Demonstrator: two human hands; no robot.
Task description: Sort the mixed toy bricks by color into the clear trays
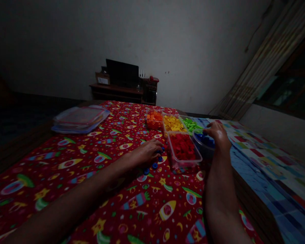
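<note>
My left hand is low over the red patterned cloth, its fingers curled beside several small round blue pieces; whether it grips one is hidden. My right hand hangs at the rim of a round clear tub of blue pieces, fingers bent down toward them, and what they hold cannot be made out. Between the hands stands a clear box of red pieces. Behind it are boxes of yellow pieces, orange pieces and green pieces.
Stacked clear lids lie on the cloth at the left. Beyond the table a dark screen stands on a wooden desk. A checked, patchwork-like fabric spreads at the right, below a curtain.
</note>
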